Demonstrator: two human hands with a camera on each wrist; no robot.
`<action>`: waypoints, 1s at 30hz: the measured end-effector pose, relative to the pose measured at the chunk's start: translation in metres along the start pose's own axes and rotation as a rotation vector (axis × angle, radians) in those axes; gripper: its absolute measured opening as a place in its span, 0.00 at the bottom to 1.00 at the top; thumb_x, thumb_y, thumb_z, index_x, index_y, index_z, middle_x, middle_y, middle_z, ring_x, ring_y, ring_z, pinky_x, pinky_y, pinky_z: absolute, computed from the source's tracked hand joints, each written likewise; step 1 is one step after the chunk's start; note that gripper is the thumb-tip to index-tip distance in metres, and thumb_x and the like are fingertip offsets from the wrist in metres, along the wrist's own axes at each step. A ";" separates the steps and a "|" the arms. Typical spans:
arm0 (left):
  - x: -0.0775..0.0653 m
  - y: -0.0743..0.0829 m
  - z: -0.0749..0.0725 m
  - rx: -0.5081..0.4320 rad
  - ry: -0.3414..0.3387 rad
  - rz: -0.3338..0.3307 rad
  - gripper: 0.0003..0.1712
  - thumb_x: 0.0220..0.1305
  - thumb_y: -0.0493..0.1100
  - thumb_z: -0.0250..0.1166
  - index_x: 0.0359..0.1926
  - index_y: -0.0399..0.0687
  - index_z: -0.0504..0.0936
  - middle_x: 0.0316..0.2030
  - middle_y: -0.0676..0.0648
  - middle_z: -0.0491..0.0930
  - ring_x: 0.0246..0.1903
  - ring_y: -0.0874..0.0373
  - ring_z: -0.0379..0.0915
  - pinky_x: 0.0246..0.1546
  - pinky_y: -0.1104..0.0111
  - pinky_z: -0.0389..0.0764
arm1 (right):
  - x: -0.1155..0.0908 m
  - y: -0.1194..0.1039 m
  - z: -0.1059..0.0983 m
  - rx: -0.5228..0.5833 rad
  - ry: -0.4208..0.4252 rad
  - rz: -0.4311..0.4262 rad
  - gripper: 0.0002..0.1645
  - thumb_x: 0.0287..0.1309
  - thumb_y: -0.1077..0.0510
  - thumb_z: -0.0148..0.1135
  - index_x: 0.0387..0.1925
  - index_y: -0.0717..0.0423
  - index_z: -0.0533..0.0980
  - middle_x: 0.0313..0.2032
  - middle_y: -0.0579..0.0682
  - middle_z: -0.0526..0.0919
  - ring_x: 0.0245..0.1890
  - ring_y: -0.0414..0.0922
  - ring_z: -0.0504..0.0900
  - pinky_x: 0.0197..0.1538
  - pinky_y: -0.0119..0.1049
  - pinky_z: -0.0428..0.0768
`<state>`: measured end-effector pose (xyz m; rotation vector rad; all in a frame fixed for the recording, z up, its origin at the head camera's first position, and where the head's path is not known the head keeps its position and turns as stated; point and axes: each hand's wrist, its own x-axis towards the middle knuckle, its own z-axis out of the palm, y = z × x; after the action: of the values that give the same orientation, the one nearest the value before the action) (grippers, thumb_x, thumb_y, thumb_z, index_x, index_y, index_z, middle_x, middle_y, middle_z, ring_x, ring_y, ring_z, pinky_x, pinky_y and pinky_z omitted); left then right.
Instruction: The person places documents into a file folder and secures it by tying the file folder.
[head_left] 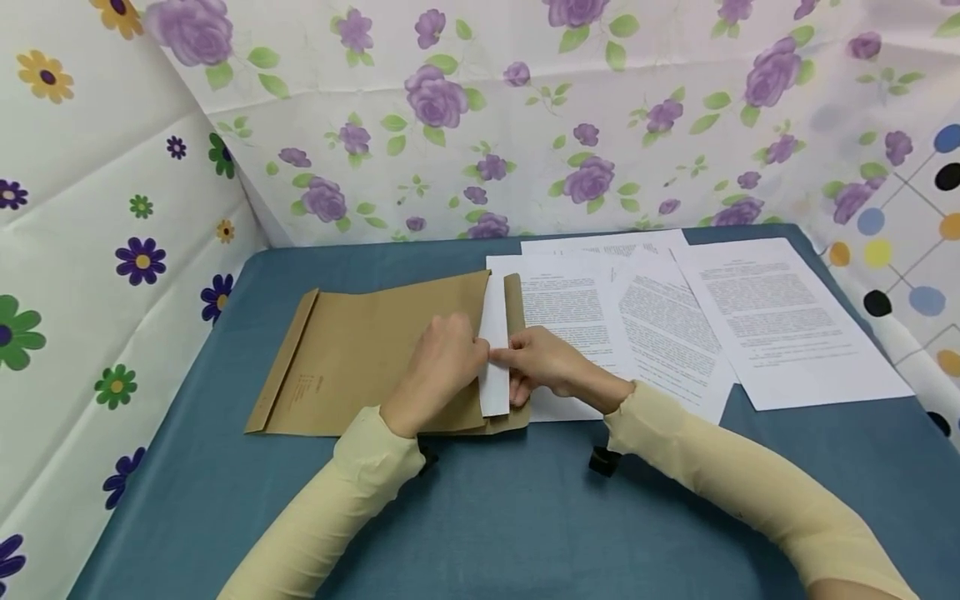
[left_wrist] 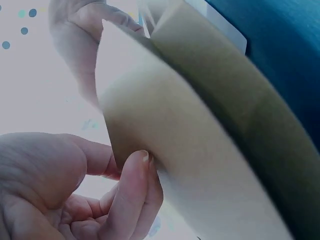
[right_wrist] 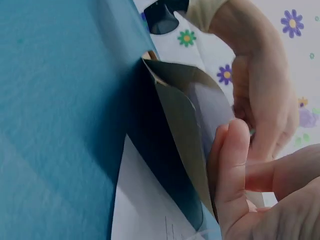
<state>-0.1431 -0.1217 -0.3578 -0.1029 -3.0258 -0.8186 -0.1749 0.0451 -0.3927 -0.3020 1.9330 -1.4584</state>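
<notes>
A brown paper envelope [head_left: 375,333] is spread across the left half of the table, its mouth on the right. White paper [head_left: 494,392] shows as a strip in the mouth, between the front panel and the flap [head_left: 515,304]. My left hand [head_left: 444,358] pinches the front panel's edge [left_wrist: 132,120] between thumb and fingers, lifting it into a curve. Opposite it, my right hand [head_left: 543,358] grips the flap side, its thumb reaching over the white strip and its other fingers curled at the flap. The hands nearly meet at the mouth. Most of the paper inside is hidden.
Several printed sheets [head_left: 667,325] overlap behind and right of the envelope, and another printed sheet [head_left: 795,321] lies at the far right. A blue cloth [head_left: 525,517] covers the table. Flowered sheeting [head_left: 450,167] hangs along the back and left.
</notes>
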 end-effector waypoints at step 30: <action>-0.001 0.004 -0.003 -0.023 -0.031 0.010 0.27 0.58 0.32 0.58 0.09 0.51 0.56 0.13 0.56 0.47 0.13 0.62 0.47 0.15 0.70 0.51 | 0.012 0.002 0.015 0.061 0.026 -0.055 0.08 0.72 0.72 0.50 0.36 0.71 0.74 0.20 0.59 0.81 0.15 0.44 0.82 0.24 0.35 0.84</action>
<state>-0.1420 -0.1199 -0.3536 -0.1318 -3.0424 -0.8592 -0.1735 0.0279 -0.4015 -0.3126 1.9101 -1.5606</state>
